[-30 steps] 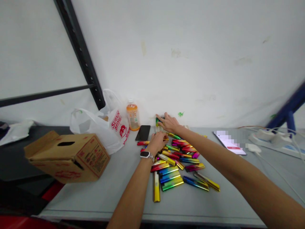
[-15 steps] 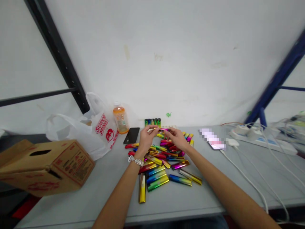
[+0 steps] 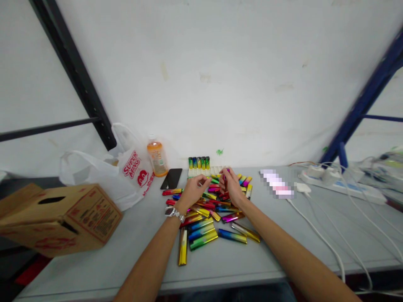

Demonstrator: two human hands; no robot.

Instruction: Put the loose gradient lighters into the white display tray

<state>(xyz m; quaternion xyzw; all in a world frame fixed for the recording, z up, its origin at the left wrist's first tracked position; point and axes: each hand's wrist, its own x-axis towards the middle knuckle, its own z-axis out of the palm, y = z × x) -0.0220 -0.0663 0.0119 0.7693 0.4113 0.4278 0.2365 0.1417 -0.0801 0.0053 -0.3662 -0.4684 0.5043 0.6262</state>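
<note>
Right hand: your right hand (image 3: 231, 186) pinches a pink lighter (image 3: 225, 173) above the pile.
Left hand: your left hand (image 3: 192, 191) curls loosely over the lighters (image 3: 210, 218).
Pile: mid-tabletop (image 3: 132, 251), toward the back edge.

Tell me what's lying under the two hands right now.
Under the left hand and right hand lies the pile of shiny lighters on the table. The lighters directly beneath the palms are covered; the right hand's fingers pinch one.
</note>
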